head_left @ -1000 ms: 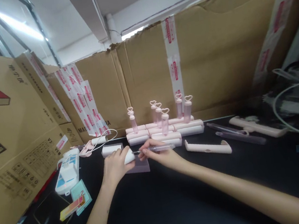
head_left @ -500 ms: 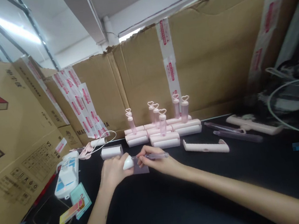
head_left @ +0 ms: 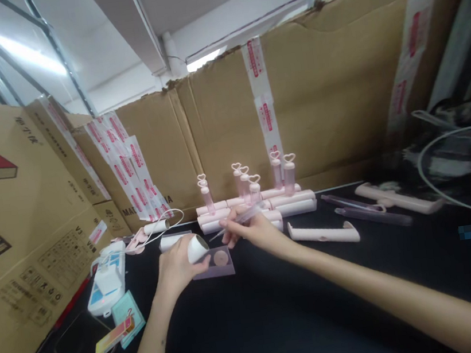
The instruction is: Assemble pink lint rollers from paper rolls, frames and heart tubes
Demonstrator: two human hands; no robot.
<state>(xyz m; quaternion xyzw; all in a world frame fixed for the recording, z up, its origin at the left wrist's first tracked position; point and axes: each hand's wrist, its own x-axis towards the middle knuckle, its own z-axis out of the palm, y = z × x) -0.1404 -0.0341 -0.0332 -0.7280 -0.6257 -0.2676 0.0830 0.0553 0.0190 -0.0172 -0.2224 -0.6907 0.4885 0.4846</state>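
Note:
My left hand (head_left: 178, 268) grips a small white cone-shaped cap (head_left: 197, 247), its open end turned toward the right. My right hand (head_left: 249, 231) holds a thin clear pen-like tool (head_left: 237, 221), tilted with its tip pointing down-left toward the cap. Below both hands a clear square plate (head_left: 218, 261) with a round brownish disc (head_left: 220, 257) lies on the black table (head_left: 280, 315). Behind the hands stand several pink tubes with heart tops (head_left: 282, 173) on stacked pale pink bars (head_left: 295, 203).
Cardboard boxes (head_left: 20, 228) wall the left and back. A white device (head_left: 105, 274), a teal card (head_left: 127, 315) and a dark phone (head_left: 80, 350) lie at the left. A pink curved handle (head_left: 325, 234), another longer one (head_left: 398, 198) and cables (head_left: 456, 170) lie at the right.
My right hand lifted the pen-like tool away from the cap and tilted it upward. The left hand turned the cap so its open end shows, uncovering the disc on the clear plate.

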